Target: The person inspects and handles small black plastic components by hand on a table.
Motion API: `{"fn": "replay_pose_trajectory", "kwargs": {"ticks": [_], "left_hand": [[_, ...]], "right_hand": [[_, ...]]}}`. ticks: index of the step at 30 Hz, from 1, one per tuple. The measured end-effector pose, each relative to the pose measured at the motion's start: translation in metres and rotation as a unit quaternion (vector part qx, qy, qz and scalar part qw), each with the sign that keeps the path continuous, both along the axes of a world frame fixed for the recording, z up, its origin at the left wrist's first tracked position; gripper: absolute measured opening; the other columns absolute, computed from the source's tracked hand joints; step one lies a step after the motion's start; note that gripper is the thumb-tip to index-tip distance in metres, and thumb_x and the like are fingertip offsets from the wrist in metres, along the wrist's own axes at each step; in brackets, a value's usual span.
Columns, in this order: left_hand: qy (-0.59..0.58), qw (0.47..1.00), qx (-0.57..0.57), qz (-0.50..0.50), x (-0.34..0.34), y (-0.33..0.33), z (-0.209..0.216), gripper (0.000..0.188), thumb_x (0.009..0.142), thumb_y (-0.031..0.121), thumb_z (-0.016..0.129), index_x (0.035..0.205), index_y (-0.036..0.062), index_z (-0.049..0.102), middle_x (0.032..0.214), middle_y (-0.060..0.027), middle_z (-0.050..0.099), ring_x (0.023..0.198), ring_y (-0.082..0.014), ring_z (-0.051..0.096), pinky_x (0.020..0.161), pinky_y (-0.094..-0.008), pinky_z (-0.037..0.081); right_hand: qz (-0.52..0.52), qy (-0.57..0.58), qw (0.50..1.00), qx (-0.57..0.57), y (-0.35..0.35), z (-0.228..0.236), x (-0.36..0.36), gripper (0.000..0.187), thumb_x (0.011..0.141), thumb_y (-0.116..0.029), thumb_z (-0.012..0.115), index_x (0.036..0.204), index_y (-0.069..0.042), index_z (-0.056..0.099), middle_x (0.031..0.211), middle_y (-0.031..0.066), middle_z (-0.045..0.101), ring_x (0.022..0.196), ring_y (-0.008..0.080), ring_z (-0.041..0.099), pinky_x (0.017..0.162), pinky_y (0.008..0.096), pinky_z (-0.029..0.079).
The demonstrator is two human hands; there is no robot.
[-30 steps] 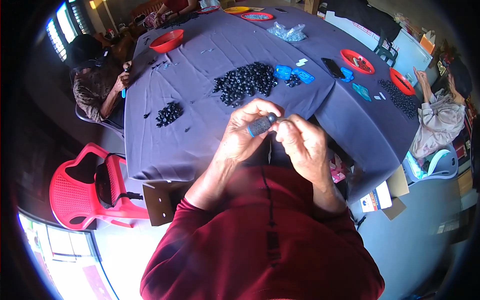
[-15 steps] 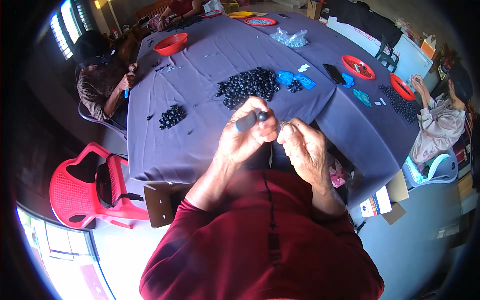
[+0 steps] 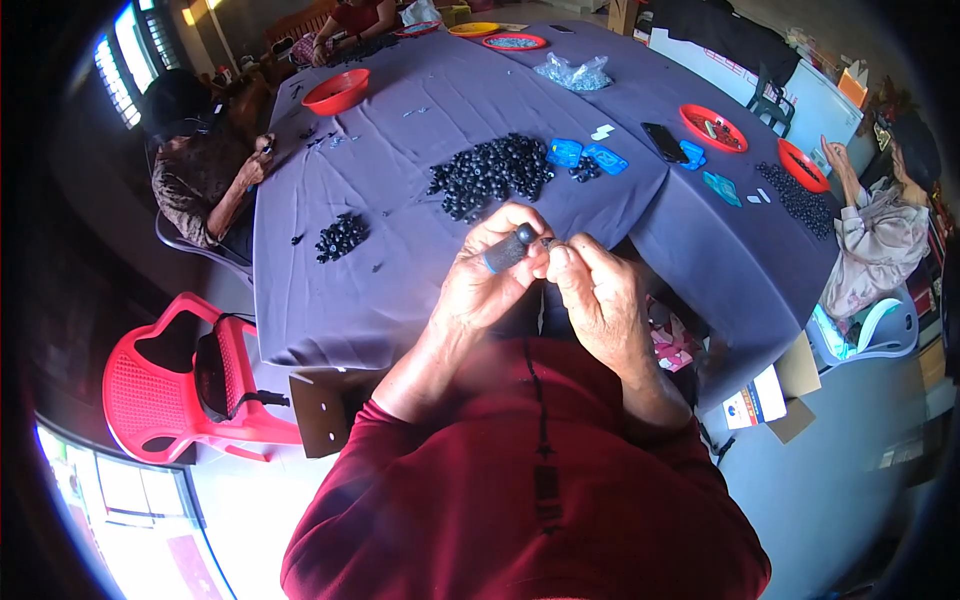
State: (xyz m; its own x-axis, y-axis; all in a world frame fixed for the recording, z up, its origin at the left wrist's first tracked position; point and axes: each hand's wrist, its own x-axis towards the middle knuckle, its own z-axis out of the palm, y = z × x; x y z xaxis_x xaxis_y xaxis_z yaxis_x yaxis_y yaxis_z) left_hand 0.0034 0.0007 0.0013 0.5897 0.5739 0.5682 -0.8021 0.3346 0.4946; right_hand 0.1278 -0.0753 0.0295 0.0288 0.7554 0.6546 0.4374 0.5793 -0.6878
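Above the near edge of the table, my left hand (image 3: 487, 265) is closed in a pinch on a shiny black round bead-like piece (image 3: 525, 233). A dark grey sleeve (image 3: 506, 254) with a blue edge, apparently a finger cot, covers its thumb. My right hand (image 3: 597, 290) almost touches the left, its thumb and forefinger pressed together beside the black piece. Something small and dark (image 3: 547, 242) shows between the two hands, too small to name. Just beyond them lies a big pile of similar black pieces (image 3: 490, 175), with a smaller pile (image 3: 342, 237) to the left.
Blue plastic pieces (image 3: 605, 158), a phone (image 3: 664, 142) and a clear bag (image 3: 573, 72) lie on the purple-grey tablecloth (image 3: 390, 170). Red bowls (image 3: 337, 92) stand around. Other people sit left, right and at the far end. A pink chair (image 3: 160, 375) stands at left.
My right fingertips have come closer to the left hand's fingers. The left thumb with its dark sleeve has tilted and shifted right against the black piece.
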Motion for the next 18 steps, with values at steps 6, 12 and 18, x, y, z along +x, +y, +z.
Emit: {"fn": "replay_pose_trajectory", "kwargs": {"ticks": [6,12,18], "left_hand": [[0.022,0.999,0.010,0.048,0.0021,0.0005,-0.0045,0.026,0.080,0.013,0.061,0.098,-0.0035,0.051,0.085,-0.0091,0.057,0.074,-0.0120,0.054,0.069,-0.0244,0.043],[0.038,0.996,0.026,0.082,0.0023,0.0004,-0.0042,0.026,0.080,0.013,0.061,0.098,-0.0040,0.051,0.083,-0.0091,0.057,0.073,-0.0123,0.055,0.069,-0.0240,0.043],[0.052,0.994,0.023,0.090,0.0010,-0.0004,-0.0032,0.024,0.081,0.010,0.059,0.098,-0.0043,0.051,0.082,-0.0092,0.058,0.074,-0.0125,0.055,0.070,-0.0240,0.044]], "right_hand": [[-0.010,-0.003,1.000,0.013,0.0017,-0.0025,0.0006,0.029,0.090,-0.023,0.048,0.073,0.001,0.050,0.058,0.0075,0.053,0.051,0.0117,0.051,0.048,0.0264,0.040],[-0.022,-0.021,0.999,-0.008,0.0014,-0.0010,0.0026,0.029,0.090,-0.023,0.048,0.074,0.002,0.051,0.059,0.0087,0.055,0.052,0.0138,0.053,0.050,0.0264,0.041],[-0.033,-0.037,0.999,-0.006,0.0031,-0.0029,0.0042,0.028,0.090,-0.022,0.048,0.074,0.002,0.051,0.061,0.0081,0.056,0.054,0.0124,0.054,0.050,0.0253,0.042]]}}
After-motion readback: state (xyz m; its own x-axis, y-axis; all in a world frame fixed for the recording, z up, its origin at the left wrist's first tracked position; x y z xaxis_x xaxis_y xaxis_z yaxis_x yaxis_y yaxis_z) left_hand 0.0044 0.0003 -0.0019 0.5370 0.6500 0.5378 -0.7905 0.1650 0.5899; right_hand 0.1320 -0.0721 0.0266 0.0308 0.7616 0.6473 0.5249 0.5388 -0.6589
